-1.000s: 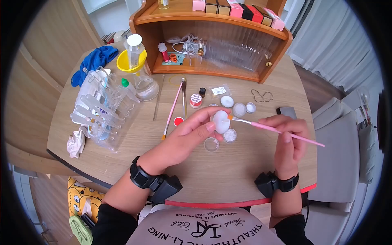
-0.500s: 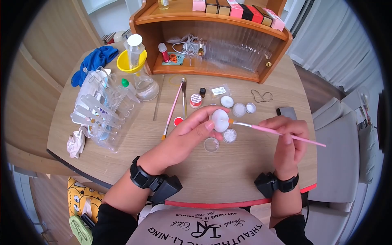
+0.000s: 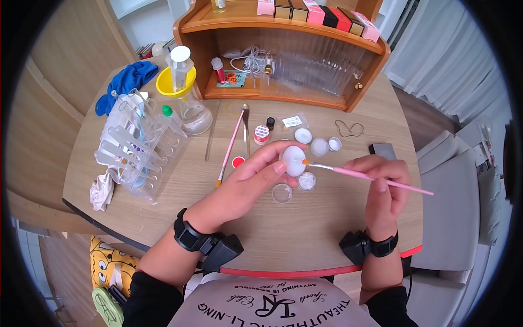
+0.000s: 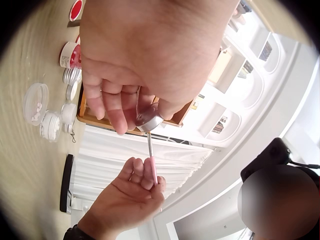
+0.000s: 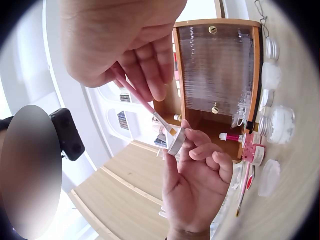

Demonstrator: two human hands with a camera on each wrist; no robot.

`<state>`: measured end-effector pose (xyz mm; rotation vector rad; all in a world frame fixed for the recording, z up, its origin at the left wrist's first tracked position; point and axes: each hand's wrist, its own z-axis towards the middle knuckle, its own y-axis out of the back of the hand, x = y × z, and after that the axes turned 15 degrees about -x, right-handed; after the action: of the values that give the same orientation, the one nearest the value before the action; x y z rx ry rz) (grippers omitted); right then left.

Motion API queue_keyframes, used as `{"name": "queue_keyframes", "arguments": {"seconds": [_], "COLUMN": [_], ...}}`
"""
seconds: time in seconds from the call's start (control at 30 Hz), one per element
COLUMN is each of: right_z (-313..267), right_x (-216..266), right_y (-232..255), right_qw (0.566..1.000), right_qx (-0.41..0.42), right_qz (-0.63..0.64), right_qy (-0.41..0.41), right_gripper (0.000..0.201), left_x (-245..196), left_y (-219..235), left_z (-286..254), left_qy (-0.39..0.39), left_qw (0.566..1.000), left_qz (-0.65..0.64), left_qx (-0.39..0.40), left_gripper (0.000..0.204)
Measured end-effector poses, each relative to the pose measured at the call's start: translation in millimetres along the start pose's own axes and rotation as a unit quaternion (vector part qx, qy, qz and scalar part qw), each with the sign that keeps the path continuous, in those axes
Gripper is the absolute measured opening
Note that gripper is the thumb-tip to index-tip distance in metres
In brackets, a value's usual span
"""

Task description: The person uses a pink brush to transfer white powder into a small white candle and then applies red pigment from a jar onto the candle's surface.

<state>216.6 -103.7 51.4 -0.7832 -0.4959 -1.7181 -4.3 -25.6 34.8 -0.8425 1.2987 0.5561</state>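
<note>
My left hand (image 3: 253,182) holds a small round silver tin (image 4: 150,120) between thumb and fingers, raised over the table. Its white filling (image 3: 295,161) is tilted toward the right and has a small mark in the middle. In my right hand (image 3: 384,185) a paintbrush with a pink handle (image 3: 354,173) is pinched, pointing left. The orange bristles (image 5: 173,132) overlap the tin's open side in the right wrist view. Below the tin stand a small jar of white flakes (image 3: 306,181) and a clear lid (image 3: 282,193) with white bits.
Small round containers (image 3: 320,146), a pink jar (image 3: 261,134) and a dark bottle (image 3: 270,123) stand behind my hands. Another pink brush (image 3: 231,143) lies left, near a clear rack (image 3: 150,174) and a flask with a yellow funnel (image 3: 175,87). A wooden cabinet (image 3: 278,101) stands behind.
The brush tip has shifted slightly down and left across the tin's white face. The tin has moved a little to the left; both hands keep their grip.
</note>
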Motion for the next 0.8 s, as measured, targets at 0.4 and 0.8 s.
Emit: {"name": "queue_keyframes", "arguments": {"seconds": [0.4,0.8], "right_z": [-0.3,-0.5], "right_x": [0.7,0.0], "right_y": [-2.4,-1.4], "right_qw": [0.999,0.999], "right_qx": [0.042,0.036], "right_qz": [-0.009,0.006], "right_qy": [0.020,0.001], "right_gripper": [0.010,0.012], "left_x": [4.4,3.4], "left_y": [-0.8,0.9], "left_z": [0.2,1.2], "left_qy": [-0.015,-0.004], "left_qw": [1.000,0.999], "left_qz": [0.004,-0.032], "left_qx": [-0.002,0.017], "left_gripper": [0.045,0.053]}}
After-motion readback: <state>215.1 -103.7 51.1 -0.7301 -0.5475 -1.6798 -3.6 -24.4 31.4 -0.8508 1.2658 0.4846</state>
